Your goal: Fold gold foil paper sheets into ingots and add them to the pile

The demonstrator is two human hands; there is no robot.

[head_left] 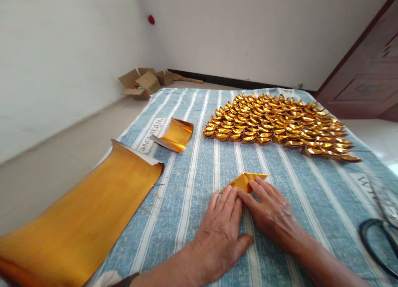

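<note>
A small folded piece of gold foil paper lies on the blue striped cloth in front of me. My left hand lies flat on the cloth, its fingertips pressing the paper's near left edge. My right hand presses the paper's near right edge with its fingers. Both hands hold the piece down against the cloth.
Many folded gold paper ingots lie in rows at the far right. A large curled gold sheet lies at the left, a smaller curled stack beyond it. Black-handled scissors rest at the right edge. Cardboard boxes sit on the floor.
</note>
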